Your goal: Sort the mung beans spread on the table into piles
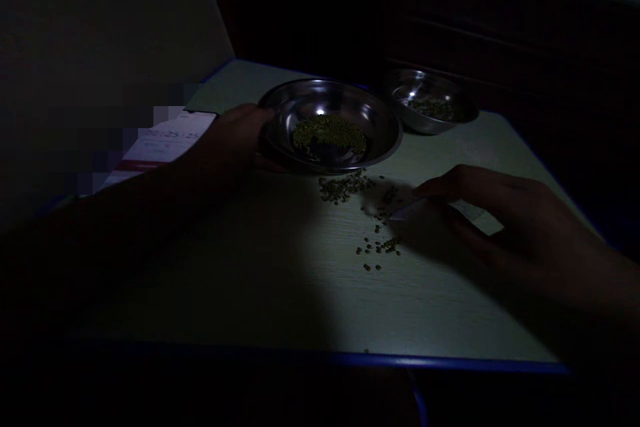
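Note:
My left hand (243, 133) grips the left rim of a shiny steel bowl (373, 113), its thumb over the edge. Inside lie many small green beans (330, 132) that look like mung beans. The bowl is tilted slightly towards me. Loose beans (343, 188) are scattered on the tabletop just in front of it. My right hand (500, 220) is closed in a pinch on a thin, pale, flat piece (407, 208), whose kind is unclear in the dark. Its tip is among the loose beans, right of the bowl.
A second steel bowl (427, 123) with greenish contents stands behind on the right. A printed paper (170, 140) lies at the left, partly behind my arm. The pale table (250, 293) has a blue edge; a wall (115, 20) rises at the left. Dim light and shadows hide much.

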{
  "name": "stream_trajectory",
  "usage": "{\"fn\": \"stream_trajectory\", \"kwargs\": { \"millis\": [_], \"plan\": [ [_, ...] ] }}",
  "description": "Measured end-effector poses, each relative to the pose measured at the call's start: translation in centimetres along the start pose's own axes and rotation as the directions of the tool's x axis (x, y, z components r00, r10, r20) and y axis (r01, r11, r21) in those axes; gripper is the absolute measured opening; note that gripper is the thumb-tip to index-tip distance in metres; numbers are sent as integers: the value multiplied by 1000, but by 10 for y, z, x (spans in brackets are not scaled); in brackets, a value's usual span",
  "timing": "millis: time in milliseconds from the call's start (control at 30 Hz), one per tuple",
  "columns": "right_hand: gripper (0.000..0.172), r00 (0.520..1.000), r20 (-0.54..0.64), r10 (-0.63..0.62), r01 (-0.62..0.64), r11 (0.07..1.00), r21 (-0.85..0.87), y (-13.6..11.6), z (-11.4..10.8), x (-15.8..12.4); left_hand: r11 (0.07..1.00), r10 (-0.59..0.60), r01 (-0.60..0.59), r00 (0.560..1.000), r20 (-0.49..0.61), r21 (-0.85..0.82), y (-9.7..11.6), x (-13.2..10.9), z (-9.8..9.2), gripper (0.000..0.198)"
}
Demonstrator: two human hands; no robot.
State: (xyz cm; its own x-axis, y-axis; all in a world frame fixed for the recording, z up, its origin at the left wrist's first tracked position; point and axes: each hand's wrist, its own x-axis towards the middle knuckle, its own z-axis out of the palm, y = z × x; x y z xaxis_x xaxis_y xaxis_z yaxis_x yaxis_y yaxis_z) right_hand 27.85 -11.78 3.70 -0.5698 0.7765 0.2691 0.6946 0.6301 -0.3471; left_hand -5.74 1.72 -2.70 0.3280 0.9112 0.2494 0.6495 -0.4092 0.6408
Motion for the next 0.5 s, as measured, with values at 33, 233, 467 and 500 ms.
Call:
{"fn": "stream_trajectory", "kwargs": {
  "millis": [33,233,467,500],
  "plan": [
    [25,1000,12,6,-6,1000,10,1,0,0,990,47,-48,999,14,134,-7,0,-1,45],
    [21,1000,-3,-2,3,999,39,14,8,-8,933,78,-81,997,23,350,-6,0,-7,67],
    [26,993,-35,-109,109,994,-7,6,15,-14,916,14,-16,1000,8,400,1,-1,-9,70],
    [27,992,-27,-123,122,992,-30,5,15,-13,915,-2,-3,1000,11,402,2,-2,-9,72]
  ]
}}
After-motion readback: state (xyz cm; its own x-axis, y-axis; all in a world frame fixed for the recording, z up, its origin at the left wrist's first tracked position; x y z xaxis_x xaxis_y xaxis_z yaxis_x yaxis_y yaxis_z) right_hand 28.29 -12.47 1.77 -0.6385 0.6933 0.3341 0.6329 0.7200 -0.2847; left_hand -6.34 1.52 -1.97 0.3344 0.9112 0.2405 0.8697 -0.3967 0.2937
